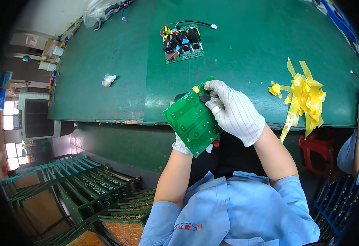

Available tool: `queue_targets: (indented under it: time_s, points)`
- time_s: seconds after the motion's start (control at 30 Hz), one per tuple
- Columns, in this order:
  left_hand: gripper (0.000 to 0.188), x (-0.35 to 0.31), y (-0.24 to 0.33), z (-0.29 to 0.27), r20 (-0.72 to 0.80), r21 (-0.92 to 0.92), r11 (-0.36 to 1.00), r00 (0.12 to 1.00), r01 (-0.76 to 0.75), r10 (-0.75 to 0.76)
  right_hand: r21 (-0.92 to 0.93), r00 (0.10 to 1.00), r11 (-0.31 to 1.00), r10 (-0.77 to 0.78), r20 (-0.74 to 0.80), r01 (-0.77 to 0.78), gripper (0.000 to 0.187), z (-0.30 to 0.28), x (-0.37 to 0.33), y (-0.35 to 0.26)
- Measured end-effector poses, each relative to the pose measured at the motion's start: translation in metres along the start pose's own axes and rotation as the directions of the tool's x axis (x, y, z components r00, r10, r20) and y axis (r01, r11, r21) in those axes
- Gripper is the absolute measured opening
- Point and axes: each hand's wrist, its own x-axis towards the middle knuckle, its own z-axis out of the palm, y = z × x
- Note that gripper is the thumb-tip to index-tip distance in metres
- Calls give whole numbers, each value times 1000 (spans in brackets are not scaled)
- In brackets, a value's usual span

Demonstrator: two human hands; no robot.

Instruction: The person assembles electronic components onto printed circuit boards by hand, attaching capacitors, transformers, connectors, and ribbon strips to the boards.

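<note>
A green circuit board (193, 121) is tilted above the table's near edge, its solder side facing me. My left hand (181, 146), in a white glove, supports it from beneath; the board hides most of those fingers. My right hand (237, 112), in a striped white glove, is closed at the board's upper right edge. From its fingers a small dark, flat, pointed tool (204, 98) reaches over the board. Beside the tip, a bit of yellow tape (196, 89) sticks to the board's edge.
Farther off on the green table (105, 100) lies another circuit board (183, 45) with black capacitors and wires. A heap of yellow tape (306, 96) is at right, a crumpled white scrap (109, 80) at left. Green racks (81, 184) stand lower left; a co-worker's arm (358, 143) shows far right.
</note>
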Motion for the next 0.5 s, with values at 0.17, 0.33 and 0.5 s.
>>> queue_targets:
  time_s: [0.17,0.33,0.5]
  points:
    - [77,1,-2,-2,0,35,999,1000,-7,7,-32,999,999,-38,29,39,31,0,0,6]
    - [74,3,-1,-5,4,74,997,1000,-20,20,-44,1000,999,-20,16,20,34,2,2,5]
    - [68,4,-1,-9,17,94,995,1000,-27,26,-65,995,995,-85,-44,82,38,12,2,8]
